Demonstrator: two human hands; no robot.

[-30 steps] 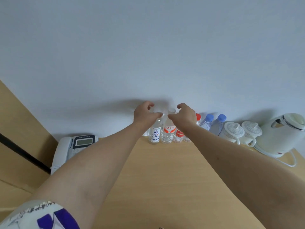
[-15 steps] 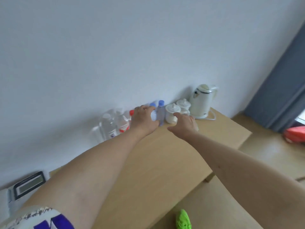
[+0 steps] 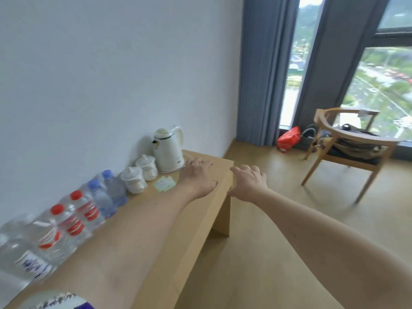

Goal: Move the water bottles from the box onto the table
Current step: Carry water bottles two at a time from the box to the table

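Both arms stretched out over the light wooden worktop point(image 3: 200, 219), nothing carried. Left hand point(image 3: 198, 177) palm-down with fingers spread and relaxed, above the worktop's far end, just beside the white electric kettle point(image 3: 167, 150). Right hand point(image 3: 248, 182) likewise spread and empty, past the worktop's front corner, over the floor. Lined up along the white wall point(image 3: 111, 74), upright in a row: clear plastic water bottles, two with blue caps point(image 3: 111, 192), two with red caps and red labels point(image 3: 73, 217), and larger clear ones nearest the camera point(image 3: 24, 257), blurred, one with a white-and-blue label. Beyond the bottles, two small white lidded ceramic cups point(image 3: 140, 177) side by side, then the kettle at the end. Small pale green paper packets point(image 3: 164, 184) flat on the worktop, just beside the left wrist. Box not in view. Off to the right, a curved-back wooden chair point(image 3: 347, 148) with dark bags piled on its seat, a red bag point(image 3: 288, 138) on the floor by the blue-grey curtains point(image 3: 258, 70), a tall window behind.
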